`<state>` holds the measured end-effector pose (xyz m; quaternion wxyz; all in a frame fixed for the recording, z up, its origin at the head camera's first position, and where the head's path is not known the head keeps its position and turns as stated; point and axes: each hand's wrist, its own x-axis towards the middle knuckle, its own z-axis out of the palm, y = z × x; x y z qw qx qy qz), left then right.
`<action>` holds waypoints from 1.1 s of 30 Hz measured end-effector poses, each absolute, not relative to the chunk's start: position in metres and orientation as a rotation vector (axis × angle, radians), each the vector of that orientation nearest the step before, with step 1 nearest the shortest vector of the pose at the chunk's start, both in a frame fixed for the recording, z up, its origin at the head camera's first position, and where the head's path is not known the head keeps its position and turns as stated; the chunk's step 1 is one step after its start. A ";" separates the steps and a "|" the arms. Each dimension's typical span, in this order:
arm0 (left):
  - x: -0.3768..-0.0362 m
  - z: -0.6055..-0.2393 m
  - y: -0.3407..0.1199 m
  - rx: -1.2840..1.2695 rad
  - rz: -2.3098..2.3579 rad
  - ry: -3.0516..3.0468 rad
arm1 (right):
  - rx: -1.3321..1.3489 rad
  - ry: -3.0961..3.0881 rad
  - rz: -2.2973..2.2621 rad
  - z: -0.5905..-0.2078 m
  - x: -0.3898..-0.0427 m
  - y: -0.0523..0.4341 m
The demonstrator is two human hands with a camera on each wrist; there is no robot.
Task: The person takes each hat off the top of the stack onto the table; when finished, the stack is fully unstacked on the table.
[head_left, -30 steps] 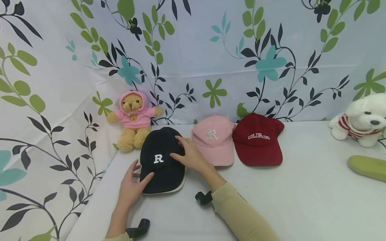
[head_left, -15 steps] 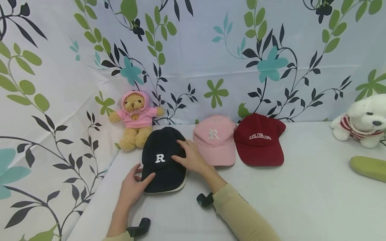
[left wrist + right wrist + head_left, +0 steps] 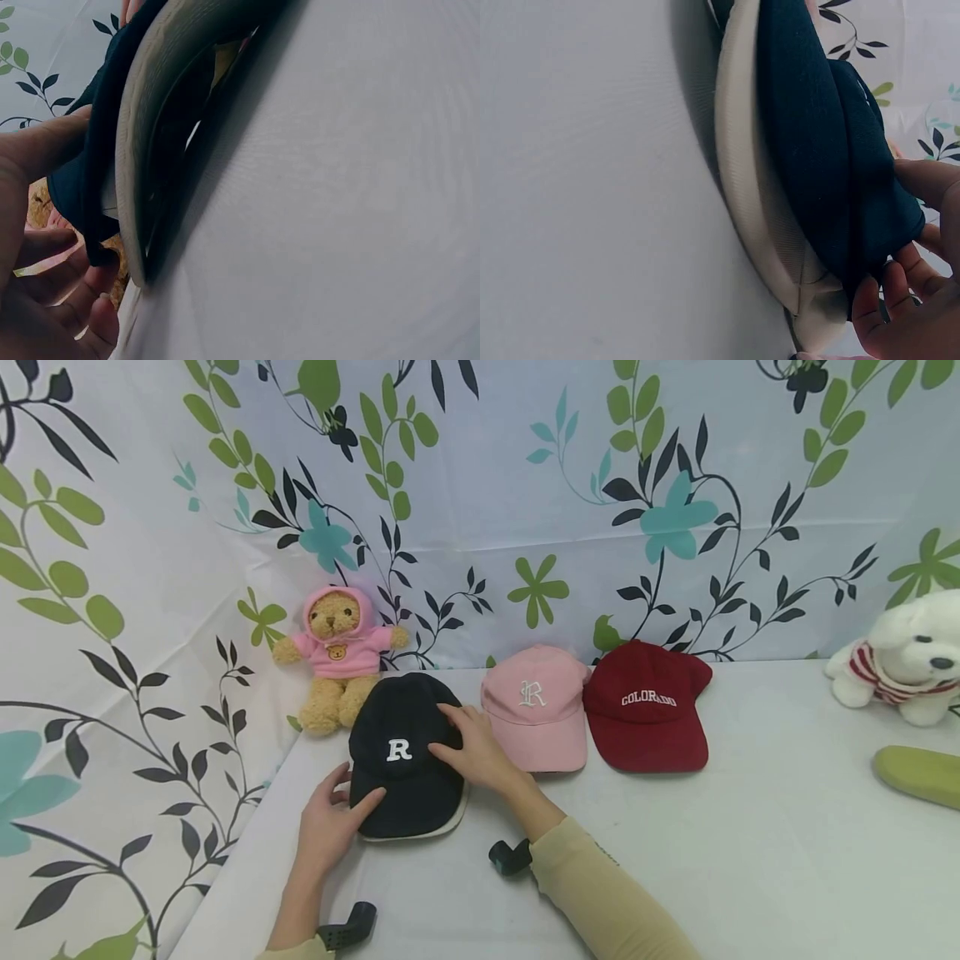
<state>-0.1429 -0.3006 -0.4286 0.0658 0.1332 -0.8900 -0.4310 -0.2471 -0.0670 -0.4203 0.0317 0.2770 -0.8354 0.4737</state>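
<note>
A dark navy baseball cap (image 3: 405, 718) with a white R lies on the table with its brim toward me. A cream brim (image 3: 131, 172) shows beneath its own brim, as of a second cap nested under it. My left hand (image 3: 326, 827) holds the dark cap's left side, thumb on the brim and fingers at the lower edge. On the crown's right side my right hand (image 3: 478, 750) grips the cap, with the thumb near the R. In the right wrist view the fingers (image 3: 866, 300) curl at the cap's lower edge.
Right of the dark cap sit a pink cap (image 3: 532, 714) and a red COLORADO cap (image 3: 645, 710). A teddy bear (image 3: 337, 647) in a pink hoodie leans behind at left. A white toy dog (image 3: 900, 652) and a green flat object (image 3: 918, 775) lie far right on the white table (image 3: 750, 868).
</note>
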 end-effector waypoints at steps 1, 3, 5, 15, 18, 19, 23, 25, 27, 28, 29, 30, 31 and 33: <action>-0.143 -0.428 -0.300 0.399 -1.313 -2.672 | 0.857 -2.557 1.471 -0.419 -0.247 -0.067; -0.142 -0.428 -0.299 0.392 -1.335 -2.651 | 0.865 -2.521 1.497 -0.417 -0.247 -0.066; -0.142 -0.427 -0.298 0.380 -1.347 -2.636 | 0.874 -2.485 1.516 -0.414 -0.246 -0.065; -0.143 -0.429 -0.291 0.288 -1.331 -2.549 | 0.888 -2.315 1.569 -0.405 -0.247 -0.061; -0.143 -0.430 -0.290 0.251 -1.304 -2.513 | 0.888 -2.287 1.576 -0.402 -0.246 -0.060; -0.143 -0.430 -0.289 0.239 -1.299 -2.498 | 0.884 -2.285 1.583 -0.401 -0.246 -0.059; -0.144 -0.431 -0.288 0.208 -1.293 -2.452 | 0.867 -2.302 1.596 -0.397 -0.246 -0.058; -0.144 -0.431 -0.288 0.201 -1.290 -2.442 | 0.855 -2.311 1.611 -0.395 -0.245 -0.057; -0.144 -0.431 -0.288 0.192 -1.286 -2.435 | 0.847 -2.312 1.623 -0.394 -0.244 -0.056; -0.143 -0.430 -0.287 0.186 -1.284 -2.432 | 0.841 -2.311 1.626 -0.393 -0.244 -0.056; -0.143 -0.430 -0.287 0.177 -1.282 -2.425 | 0.840 -2.307 1.629 -0.392 -0.244 -0.056; -0.143 -0.430 -0.286 0.167 -1.280 -2.417 | 0.841 -2.299 1.631 -0.391 -0.244 -0.055; -0.143 -0.429 -0.286 0.158 -1.279 -2.407 | 0.847 -2.288 1.631 -0.390 -0.244 -0.055; -0.143 -0.427 -0.284 0.141 -1.274 -2.387 | 0.863 -2.263 1.628 -0.388 -0.244 -0.054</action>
